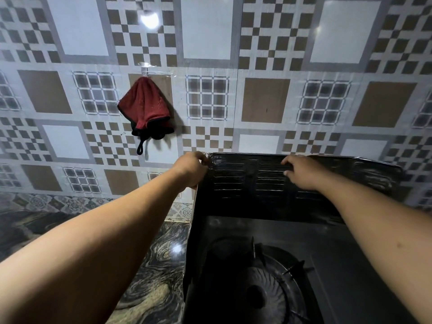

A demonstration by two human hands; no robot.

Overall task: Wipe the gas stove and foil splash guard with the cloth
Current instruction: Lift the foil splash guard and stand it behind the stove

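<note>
Left hand (192, 170) pinches the top left corner of the dark, crinkled foil splash guard (247, 183), fingers closed on its edge. Up on the patterned tile wall (264, 99), the red cloth with black trim (146, 108) hangs from a hook, well apart from both hands. Right hand (301, 173) grips the guard's top edge, fingers curled over. Below sits the black gas stove (327, 265), burner (264, 291) showing, on the marbled countertop (159, 272).

Two bare forearms and hands, head view.
Left hand (190, 169) and right hand (301, 171): no sleeves, gloves, watch or bands visible along either forearm; rings cannot be ruled out, as the fingers are small and partly hidden. Small dark mark on the right forearm.
</note>
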